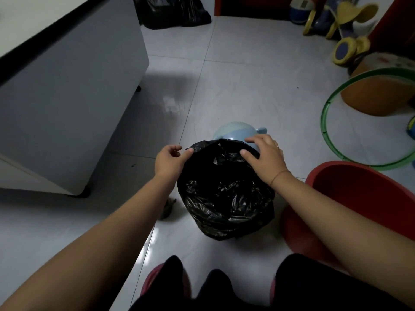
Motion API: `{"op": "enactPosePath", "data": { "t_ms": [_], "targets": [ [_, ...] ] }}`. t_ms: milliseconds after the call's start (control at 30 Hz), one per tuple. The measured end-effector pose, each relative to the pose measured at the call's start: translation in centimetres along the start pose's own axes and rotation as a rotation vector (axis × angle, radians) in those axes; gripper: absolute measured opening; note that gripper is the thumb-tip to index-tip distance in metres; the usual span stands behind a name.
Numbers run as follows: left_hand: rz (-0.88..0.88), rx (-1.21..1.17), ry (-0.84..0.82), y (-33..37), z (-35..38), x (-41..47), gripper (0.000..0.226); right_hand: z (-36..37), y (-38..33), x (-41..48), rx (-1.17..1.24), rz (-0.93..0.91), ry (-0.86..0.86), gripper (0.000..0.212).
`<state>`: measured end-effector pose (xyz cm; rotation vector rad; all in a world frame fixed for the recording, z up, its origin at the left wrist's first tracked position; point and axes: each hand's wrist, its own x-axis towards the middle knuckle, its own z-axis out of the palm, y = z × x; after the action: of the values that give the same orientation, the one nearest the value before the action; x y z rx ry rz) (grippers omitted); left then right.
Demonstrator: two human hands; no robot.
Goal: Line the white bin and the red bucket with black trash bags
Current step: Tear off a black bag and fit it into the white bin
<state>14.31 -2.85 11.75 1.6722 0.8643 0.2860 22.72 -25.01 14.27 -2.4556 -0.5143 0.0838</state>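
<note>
A black bag [224, 194] lies over the bin in the middle of the tiled floor [247, 75], its mouth open upward and its crinkled skirt hanging down the sides, so the bin itself is hidden; a pale blue lid [235, 132] shows just behind the far rim. The left hand [169, 161] has curled fingers and pinches the bag's edge at the far left of the rim; the right hand [263, 158] is spread and relaxed at the far right of the rim, thumb on the plastic, fingertips over the blue lid; the two hands are apart, one on each side of the bag's mouth. The red bucket [359, 189] stands just to the right of the bag, under the right forearm, with no liner in it. Farther out: a white cabinet [67, 86] on the left; a green hoop [325, 135] and an orange stool [377, 97] on the right; more black bags [177, 12] at the far wall.
</note>
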Motion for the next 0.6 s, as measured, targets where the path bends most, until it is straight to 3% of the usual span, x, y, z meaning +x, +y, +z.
{"op": "enactPosePath", "data": {
  "t_ms": [133, 267, 367, 467, 600],
  "targets": [
    [-0.040, -0.122, -0.160, 0.4, 1.2, 2.7, 0.043, 1.3, 0.0, 3.1, 0.096, 0.065, -0.081, 0.041],
    [-0.030, -0.148, -0.295, 0.6, 1.8, 4.1, 0.013, 2.2, 0.5, 5.1, 0.219, 0.128, -0.071, 0.024],
    [-0.069, -0.180, -0.417, 0.3, 1.5, 4.6, 0.019, 2.2, 0.7, 6.2, 0.252, 0.143, -0.089, 0.021],
    [-0.097, -0.203, -0.539, -0.1, 1.0, 5.1, 0.021, 2.1, 0.5, 7.3, 0.357, 0.154, -0.225, 0.029],
    [-0.064, -0.189, -0.511, -0.3, 1.0, 5.2, 0.011, 1.8, 0.3, 8.7, 0.400, 0.178, -0.378, 0.024]
  ]
}}
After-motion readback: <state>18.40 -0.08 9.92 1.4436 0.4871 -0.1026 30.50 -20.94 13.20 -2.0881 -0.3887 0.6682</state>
